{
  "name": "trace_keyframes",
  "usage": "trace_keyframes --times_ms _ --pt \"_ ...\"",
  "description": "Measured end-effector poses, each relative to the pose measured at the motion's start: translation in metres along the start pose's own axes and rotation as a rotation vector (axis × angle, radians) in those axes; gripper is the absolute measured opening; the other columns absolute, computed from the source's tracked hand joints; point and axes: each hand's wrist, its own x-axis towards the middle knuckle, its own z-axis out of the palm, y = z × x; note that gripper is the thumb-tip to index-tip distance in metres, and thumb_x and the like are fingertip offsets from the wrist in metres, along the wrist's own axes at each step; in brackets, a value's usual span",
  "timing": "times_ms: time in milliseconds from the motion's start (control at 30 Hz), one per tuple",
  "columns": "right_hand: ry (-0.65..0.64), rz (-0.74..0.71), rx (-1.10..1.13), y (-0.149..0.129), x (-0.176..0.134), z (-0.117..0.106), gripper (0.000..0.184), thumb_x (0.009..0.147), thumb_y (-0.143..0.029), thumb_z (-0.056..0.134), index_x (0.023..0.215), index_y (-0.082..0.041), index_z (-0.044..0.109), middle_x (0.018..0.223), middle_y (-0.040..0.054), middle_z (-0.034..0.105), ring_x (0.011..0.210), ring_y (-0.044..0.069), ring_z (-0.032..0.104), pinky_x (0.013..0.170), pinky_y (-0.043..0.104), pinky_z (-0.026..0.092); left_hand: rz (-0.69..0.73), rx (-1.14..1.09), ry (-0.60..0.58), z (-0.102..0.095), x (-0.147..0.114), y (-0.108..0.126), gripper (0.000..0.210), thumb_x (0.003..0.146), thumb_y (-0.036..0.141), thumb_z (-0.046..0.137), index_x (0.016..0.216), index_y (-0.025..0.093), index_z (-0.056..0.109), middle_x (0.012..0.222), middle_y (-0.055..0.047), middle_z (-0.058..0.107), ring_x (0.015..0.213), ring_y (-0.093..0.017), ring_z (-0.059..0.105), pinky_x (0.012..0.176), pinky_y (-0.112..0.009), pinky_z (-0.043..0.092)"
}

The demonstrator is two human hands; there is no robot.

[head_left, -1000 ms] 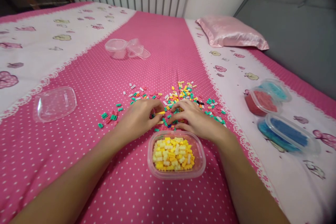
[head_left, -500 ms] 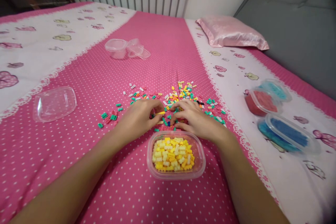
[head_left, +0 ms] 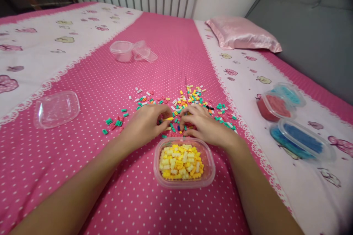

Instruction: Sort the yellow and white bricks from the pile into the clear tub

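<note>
My left hand (head_left: 150, 119) pinches a small yellow building brick (head_left: 168, 119) between thumb and fingers. Opposite it, my right hand (head_left: 200, 123) rests low over the scattered bricks (head_left: 194, 95), fingers bent and apart. Close to its fingertips lies a dark blue brick (head_left: 178, 127); whether they touch it I cannot tell. The loose bricks are green, red, white, yellow and cream, and both hands hide part of them. In front of my hands, a clear plastic container (head_left: 184, 183) holds many yellow and cream bricks.
On the left lies a clear lid (head_left: 57, 110). Clear containers and lids (head_left: 121, 49) stand farther back. To the right are lidded containers with red (head_left: 275, 106), blue (head_left: 303, 137) and turquoise (head_left: 289, 93) contents. A pink pillow (head_left: 242, 33) lies at the back on the bedspread (head_left: 165, 33).
The right hand's fingers have shifted slightly around the dark blue brick. My left hand keeps its pinch on the yellow brick in the same place.
</note>
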Motion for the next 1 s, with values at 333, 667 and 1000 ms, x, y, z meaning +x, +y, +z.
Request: trace_keyframes --times_ms 333,667,1000 --pt "0.000 -0.027 0.031 0.000 -0.001 0.000 0.013 0.087 -0.011 0.071 0.083 -0.024 0.071 0.118 0.0068 0.060 0.122 0.030 0.048 0.108 0.053 0.036 0.006 0.004 -0.002 -0.001 0.000 0.001 0.010 0.092 0.021 0.061 0.092 0.018 0.070 0.082 -0.001 0.072 0.072 -0.014 0.063 0.067 -0.027 0.040" --pt "0.068 -0.058 0.124 0.008 -0.004 -0.009 0.008 0.091 -0.017 0.070 0.088 -0.024 0.067 0.116 0.0052 0.059 0.120 0.025 0.049 0.107 0.046 0.037 0.029 -0.005 -0.003 -0.003 0.001 0.002 0.010 0.091 0.020 0.062 0.093 0.017 0.071 0.083 -0.002 0.073 0.072 -0.015 0.065 0.067 -0.027 0.043" --pt "0.126 -0.088 0.216 0.006 -0.002 -0.012 0.005 0.097 -0.019 0.062 0.094 -0.023 0.063 0.110 0.0046 0.063 0.112 0.021 0.055 0.102 0.040 0.041 0.202 -0.112 -0.003 -0.001 -0.003 0.006 0.009 0.092 0.021 0.063 0.094 0.018 0.071 0.088 0.000 0.076 0.078 -0.013 0.068 0.072 -0.025 0.046"
